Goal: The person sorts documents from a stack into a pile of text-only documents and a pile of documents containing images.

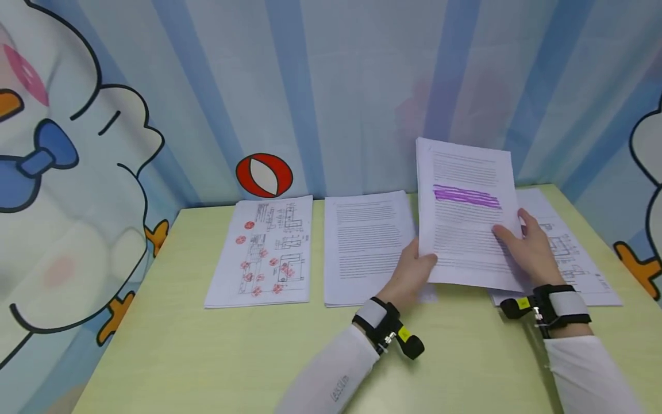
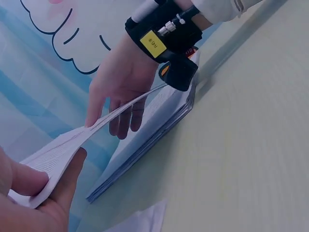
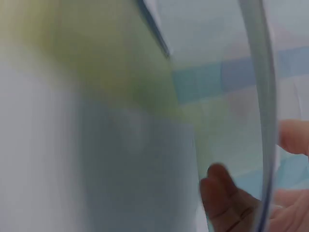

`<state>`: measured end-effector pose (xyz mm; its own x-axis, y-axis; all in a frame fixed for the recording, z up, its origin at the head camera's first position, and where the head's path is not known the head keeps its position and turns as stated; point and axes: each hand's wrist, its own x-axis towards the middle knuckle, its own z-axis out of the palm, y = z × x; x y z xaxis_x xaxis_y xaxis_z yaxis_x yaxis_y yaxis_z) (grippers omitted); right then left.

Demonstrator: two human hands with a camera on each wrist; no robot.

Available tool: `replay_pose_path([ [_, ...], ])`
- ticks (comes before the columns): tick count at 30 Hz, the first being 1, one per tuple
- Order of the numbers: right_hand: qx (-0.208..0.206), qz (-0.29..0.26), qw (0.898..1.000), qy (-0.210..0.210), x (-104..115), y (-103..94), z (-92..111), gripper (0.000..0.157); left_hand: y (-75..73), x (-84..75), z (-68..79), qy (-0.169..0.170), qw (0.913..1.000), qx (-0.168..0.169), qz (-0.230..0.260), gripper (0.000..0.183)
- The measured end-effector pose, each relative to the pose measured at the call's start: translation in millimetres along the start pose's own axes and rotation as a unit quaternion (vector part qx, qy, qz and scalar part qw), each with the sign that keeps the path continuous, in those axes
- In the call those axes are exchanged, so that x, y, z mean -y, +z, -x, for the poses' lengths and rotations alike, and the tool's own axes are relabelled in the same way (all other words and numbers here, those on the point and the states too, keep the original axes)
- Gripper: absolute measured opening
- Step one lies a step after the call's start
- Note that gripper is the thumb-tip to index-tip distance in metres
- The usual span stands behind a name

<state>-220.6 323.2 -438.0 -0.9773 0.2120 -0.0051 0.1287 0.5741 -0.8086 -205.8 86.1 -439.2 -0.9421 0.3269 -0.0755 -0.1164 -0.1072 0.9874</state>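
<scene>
A sheaf of printed papers (image 1: 465, 247), with purple highlighter strokes across its upper text, is held tilted up above the table's right half. My left hand (image 1: 405, 276) pinches its lower left edge, thumb in front and fingers behind, as the left wrist view shows on the left hand (image 2: 34, 188). At the opposite edge, my right hand (image 1: 535, 256) has its thumb on the front and its fingers behind the sheets. Seen edge-on in the right wrist view, the sheaf (image 3: 265, 96) passes between the right thumb and fingers (image 3: 227, 198).
On the pale yellow-green table (image 1: 217, 356) lie a stack of drawings with red stamps (image 1: 258, 253) at left, a text stack (image 1: 367, 247) in the middle, and a stack of drawings (image 1: 569, 247) at right, partly covered by the held sheaf. A cartoon curtain (image 1: 357, 98) hangs behind.
</scene>
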Motion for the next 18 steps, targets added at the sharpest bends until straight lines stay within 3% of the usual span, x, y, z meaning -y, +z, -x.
replay_pose_path([
  [3, 0.015, -0.093, 0.995, 0.032, 11, 5.6, 0, 0.087, -20.0, -10.2, 5.2, 0.021, 0.9998, 0.004, -0.007, 0.043],
  [6, 0.044, -0.203, 0.977, 0.041, 24, 12.7, 1, 0.082, -40.8, -17.3, 9.2, 0.045, 0.9988, 0.002, -0.019, 0.046],
  [9, 0.059, -0.258, 0.964, 0.024, 42, 24.0, 4, 0.069, -61.4, -22.3, 13.6, 0.062, 0.9978, -0.002, -0.026, 0.046],
  [13, 0.055, -0.232, 0.971, 0.003, 66, 42.9, 10, 0.056, -88.9, -26.0, 23.7, 0.063, 0.9970, -0.013, -0.044, 0.043],
  [18, 0.061, -0.214, 0.974, -0.037, 83, 67.9, 10, 0.051, -119.6, -27.8, 36.5, 0.048, 0.9958, -0.039, -0.067, 0.039],
])
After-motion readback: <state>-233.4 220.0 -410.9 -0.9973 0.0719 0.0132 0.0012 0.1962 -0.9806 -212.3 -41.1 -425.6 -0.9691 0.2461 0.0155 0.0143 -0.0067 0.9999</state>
